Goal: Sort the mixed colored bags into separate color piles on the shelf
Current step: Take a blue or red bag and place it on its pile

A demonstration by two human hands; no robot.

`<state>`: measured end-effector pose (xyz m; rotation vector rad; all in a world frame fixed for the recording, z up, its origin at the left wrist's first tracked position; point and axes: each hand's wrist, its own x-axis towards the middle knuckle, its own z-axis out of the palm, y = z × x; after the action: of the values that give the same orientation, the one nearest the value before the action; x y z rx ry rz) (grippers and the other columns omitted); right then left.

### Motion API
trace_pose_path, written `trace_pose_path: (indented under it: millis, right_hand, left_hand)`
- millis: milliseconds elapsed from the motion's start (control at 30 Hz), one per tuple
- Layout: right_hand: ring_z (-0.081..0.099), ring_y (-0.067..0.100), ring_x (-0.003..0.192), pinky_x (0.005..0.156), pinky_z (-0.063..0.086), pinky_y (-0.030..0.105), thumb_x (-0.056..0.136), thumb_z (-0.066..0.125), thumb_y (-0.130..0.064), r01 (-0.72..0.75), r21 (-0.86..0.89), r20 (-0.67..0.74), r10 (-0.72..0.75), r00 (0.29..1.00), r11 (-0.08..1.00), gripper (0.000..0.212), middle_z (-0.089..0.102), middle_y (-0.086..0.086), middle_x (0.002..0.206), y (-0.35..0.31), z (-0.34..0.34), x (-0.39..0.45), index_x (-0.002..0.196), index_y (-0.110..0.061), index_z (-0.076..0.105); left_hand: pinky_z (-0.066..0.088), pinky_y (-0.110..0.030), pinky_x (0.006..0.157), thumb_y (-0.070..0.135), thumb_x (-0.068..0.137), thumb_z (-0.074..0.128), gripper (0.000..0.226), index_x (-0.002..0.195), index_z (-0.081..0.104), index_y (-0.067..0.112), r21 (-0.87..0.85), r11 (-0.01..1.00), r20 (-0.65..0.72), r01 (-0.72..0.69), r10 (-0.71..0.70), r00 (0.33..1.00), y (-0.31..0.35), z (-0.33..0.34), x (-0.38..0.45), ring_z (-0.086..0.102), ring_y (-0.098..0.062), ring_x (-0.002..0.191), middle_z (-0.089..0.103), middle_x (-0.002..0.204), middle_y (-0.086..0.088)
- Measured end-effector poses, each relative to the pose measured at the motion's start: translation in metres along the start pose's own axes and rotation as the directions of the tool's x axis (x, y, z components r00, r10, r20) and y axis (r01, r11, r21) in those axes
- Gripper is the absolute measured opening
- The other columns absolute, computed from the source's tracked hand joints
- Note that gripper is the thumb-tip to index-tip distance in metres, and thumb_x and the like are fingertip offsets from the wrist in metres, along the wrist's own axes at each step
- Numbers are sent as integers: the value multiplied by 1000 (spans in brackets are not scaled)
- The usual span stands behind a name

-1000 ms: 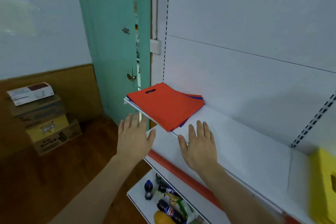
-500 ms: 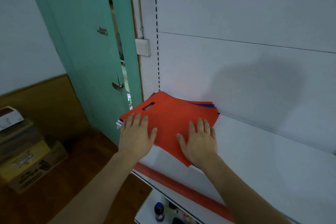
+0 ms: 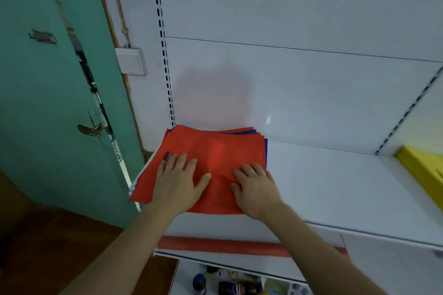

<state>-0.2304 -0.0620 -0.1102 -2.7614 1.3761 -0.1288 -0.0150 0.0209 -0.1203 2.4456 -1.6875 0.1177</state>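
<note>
The sorting looks barely begun. All the bags visible lie in one mixed stack (image 3: 211,158) at the left end of the white shelf (image 3: 335,184), pushed back near the rear panel and overhanging the left edge a little. A red bag (image 3: 215,148) is on top; thin blue edges (image 3: 260,137) peek out along the stack's back and right sides and at its left edge, so at least two colours are interleaved. How many bags lie underneath cannot be told. No separate colour pile shows anywhere on the shelf surface to the right of the stack. The left hand (image 3: 178,182) rests flat on the front left part of the top bag, fingers straight and spread, gripping nothing. The right hand (image 3: 255,187) lies on the front right part, near the stack's right edge; its fingers look slightly bent onto the fabric, and a fold rises between the two hands, but whether it pinches the bag cannot be told. A yellow object (image 3: 422,170) sits at the shelf's far right end, well apart from the stack. Judging by this, every step remains: lifting bags off one by one and starting separate red and blue piles along the free stretch of shelf.
</note>
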Motion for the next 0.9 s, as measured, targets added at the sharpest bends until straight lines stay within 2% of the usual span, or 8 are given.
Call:
trace_pose_path:
  millis: [133,233,333,467,633,767,833,900]
  right_hand:
    - [23,29,157,128,21,46,102,38,-65,-82,73,-18,83,996,994,61,37,3,167,-5,2,-12,153,-33,51]
    - [17,30,160,129,18,47,98,29,-77,-224,99,17,224,975,969,77,28,9,171,-1,2,-21,159,-31,42]
    - [12,29,161,130,16,48,98,24,-78,-250,34,43,248,968,968,82,24,4,173,-1,3,-26,163,-29,32]
    - [18,28,160,130,17,46,104,31,-64,-224,29,19,224,975,974,73,31,5,171,-13,4,-26,165,-23,31]
    - [51,29,138,120,37,40,103,51,-46,-158,101,-78,166,983,982,71,47,6,158,-24,-4,-26,165,-20,27]
    - [52,33,136,115,43,43,101,58,-28,-84,186,-109,106,988,979,71,27,5,169,-29,-9,-27,165,-26,28]
    - [56,31,132,107,50,43,96,62,-16,-44,351,-137,98,986,935,75,20,2,171,-33,-11,-28,164,-29,30]
    - [51,24,139,110,47,34,94,65,-11,-42,498,-185,153,971,866,77,21,-1,171,-32,-15,-27,163,-28,33]
  left_hand:
    - [9,-57,128,88,90,3,98,162,35,30,42,996,96,-80,75,993,-15,3,-5,14,-30,160,28,171,-5]
    - [5,-59,128,90,87,2,101,164,29,30,63,993,121,-103,95,988,-24,2,-7,9,-31,161,23,173,-5]
    - [4,-60,128,90,86,4,101,164,29,31,60,991,143,-120,110,984,-26,-1,-4,8,-32,161,22,173,-5]
    - [4,-60,128,90,87,5,100,164,29,31,46,992,136,-122,114,984,-26,0,-6,8,-34,161,22,173,-6]
    - [8,-60,128,91,87,8,100,163,31,31,46,991,135,-126,119,984,-30,-1,-5,10,-34,160,23,173,-6]
    - [11,-59,128,90,87,8,100,162,33,30,58,990,128,-126,118,985,-29,0,-5,12,-35,160,25,172,-7]
    - [11,-59,128,90,87,9,99,163,32,30,56,991,124,-119,111,986,-30,0,-4,12,-35,160,24,172,-7]
    - [10,-59,128,89,88,10,98,163,31,30,49,992,133,-114,107,985,-29,0,-2,11,-35,160,23,173,-8]
